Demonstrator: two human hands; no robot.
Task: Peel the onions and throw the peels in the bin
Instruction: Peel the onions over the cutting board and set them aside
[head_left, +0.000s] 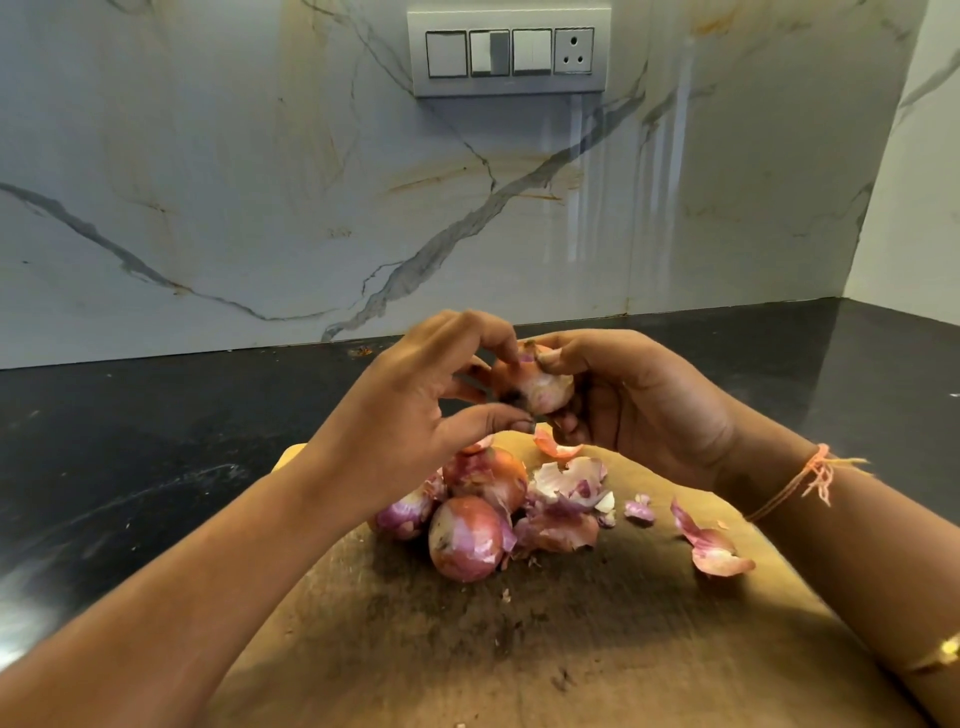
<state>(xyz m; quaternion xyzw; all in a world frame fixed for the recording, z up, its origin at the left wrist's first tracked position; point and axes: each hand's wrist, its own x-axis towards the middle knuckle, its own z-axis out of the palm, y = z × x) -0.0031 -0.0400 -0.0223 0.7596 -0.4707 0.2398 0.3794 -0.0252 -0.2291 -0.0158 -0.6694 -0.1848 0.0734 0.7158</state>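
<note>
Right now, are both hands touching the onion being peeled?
Touching. The head view shows the left hand pinching skin on the held onion with its fingertips, and the right hand curled round its other side.

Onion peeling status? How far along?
Done: loose peels lie on the cutting board. In hand: the right hand holds one onion, the left hand pinches its skin. Left: three onions on the board, at least two showing skin; peels unbinned, no bin in view.
</note>
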